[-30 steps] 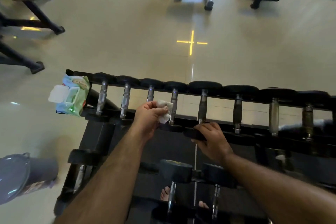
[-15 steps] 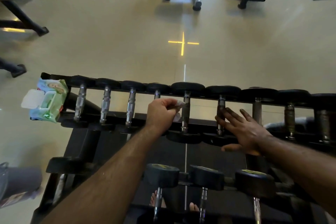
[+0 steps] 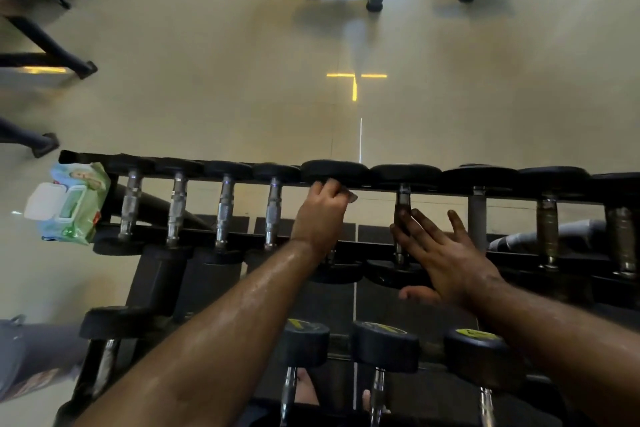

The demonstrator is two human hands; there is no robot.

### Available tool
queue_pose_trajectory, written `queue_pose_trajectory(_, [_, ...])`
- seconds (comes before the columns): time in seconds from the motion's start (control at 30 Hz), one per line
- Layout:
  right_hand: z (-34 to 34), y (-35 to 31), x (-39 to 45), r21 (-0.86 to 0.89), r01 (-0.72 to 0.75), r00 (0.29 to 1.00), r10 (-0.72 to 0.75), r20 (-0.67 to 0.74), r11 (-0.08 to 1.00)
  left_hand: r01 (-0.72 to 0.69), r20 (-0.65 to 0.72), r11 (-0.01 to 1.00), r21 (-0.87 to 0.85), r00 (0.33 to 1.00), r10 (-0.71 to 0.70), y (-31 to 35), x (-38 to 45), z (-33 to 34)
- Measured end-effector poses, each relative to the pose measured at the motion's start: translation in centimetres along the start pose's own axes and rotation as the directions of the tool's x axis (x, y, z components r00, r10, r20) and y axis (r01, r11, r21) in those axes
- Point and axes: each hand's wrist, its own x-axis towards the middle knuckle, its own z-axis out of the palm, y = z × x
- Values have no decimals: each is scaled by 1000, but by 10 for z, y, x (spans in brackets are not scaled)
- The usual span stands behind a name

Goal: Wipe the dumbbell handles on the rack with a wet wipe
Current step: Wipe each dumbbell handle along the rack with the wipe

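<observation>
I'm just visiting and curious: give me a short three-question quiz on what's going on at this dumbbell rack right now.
1. True or false: the left hand is closed around a top-row handle, a corner of the wet wipe showing at its fingers.
2. Where is the pack of wipes? A) on the floor B) at the rack's left end C) in the right hand
3. Fill in: the right hand is ____, fingers spread by a dumbbell handle.

Key: 1 true; 2 B; 3 open
</observation>
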Motion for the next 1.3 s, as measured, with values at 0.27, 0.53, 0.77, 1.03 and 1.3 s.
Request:
queue_pose_trajectory(0.27, [-1,-1,0,11,-12,1000,12,1,1000,-180,505,984,-17,847,164,-21,-2,-28])
queue_pose_trajectory(0.53, [-1,1,4,-25,-7,999,6,-33,1000,-195,315,978,-73,926,208,-16,-8,-20])
queue_pose_trajectory(0.77, [3,1,3,-28,-10,998,8,-63,1000,343,673,913,-221,731,-112,-41,3,-78])
queue_pose_trajectory(1.03, [6,2,3,-37,-13,991,8,-132,999,249,694,964,-96,711,-115,-10,-21,-51])
queue_pose_trajectory(1.3, [10,3,4,-68,5,981,-19,-194,998,180,-47,948,-262,979,-199,-4,1,-28])
